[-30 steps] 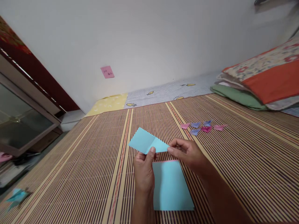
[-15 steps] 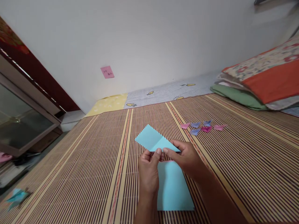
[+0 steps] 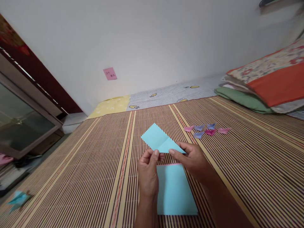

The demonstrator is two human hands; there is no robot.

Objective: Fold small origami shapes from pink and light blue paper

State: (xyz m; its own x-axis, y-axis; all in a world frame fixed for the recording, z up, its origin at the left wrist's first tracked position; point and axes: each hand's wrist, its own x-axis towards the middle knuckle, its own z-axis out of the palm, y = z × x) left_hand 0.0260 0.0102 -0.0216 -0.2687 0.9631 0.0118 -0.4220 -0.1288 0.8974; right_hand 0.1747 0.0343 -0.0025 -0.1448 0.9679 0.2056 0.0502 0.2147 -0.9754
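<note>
A light-blue sheet of paper (image 3: 158,137) with a crease across it and its lower right corner folded over is held above the mat. My left hand (image 3: 149,171) pinches its lower edge between thumb and fingers. On the right side, my right hand (image 3: 192,158) grips the folded corner, thumb in front and fingers behind. Below the hands a stack of blue square paper (image 3: 175,190) lies flat, a thin pink edge showing at its top. Several small folded paper pieces, among them a magenta one (image 3: 210,132), rest beyond my right hand.
A striped bamboo mat (image 3: 95,171) covers the surface. Folded bedding (image 3: 273,85) is piled at the right by the wall. At the lower left lies a folded teal paper piece (image 3: 19,199). A pink note (image 3: 110,73) is stuck on the wall.
The held paper has shifted slightly right and up. My hands have moved a little apart, the left thumb sliding left along the lower edge. More of the paper stack shows.
</note>
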